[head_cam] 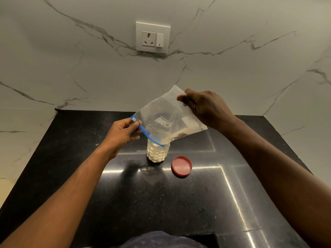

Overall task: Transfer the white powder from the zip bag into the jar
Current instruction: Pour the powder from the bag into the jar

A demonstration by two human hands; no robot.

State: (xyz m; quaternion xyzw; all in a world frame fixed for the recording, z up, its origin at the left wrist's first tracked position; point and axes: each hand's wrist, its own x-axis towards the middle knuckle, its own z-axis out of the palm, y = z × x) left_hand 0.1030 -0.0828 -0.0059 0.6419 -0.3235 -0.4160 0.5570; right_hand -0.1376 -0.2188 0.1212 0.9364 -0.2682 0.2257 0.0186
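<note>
A clear zip bag [166, 117] with a blue zip strip is held upside down and tilted over a small textured glass jar [157, 153]. The bag's open mouth rests at the jar's rim, and a little white powder lies in the bag's lower edge. The jar stands on the black counter [125, 194] and is nearly full of white powder. My left hand [123, 134] pinches the bag's zip end by its slider. My right hand [206, 108] grips the bag's raised bottom corner.
A red jar lid [182, 166] lies upside down on the counter just right of the jar. A white marble wall with a socket and switch plate [152, 37] rises behind the counter. Dark cloth [161, 240] shows at the bottom edge.
</note>
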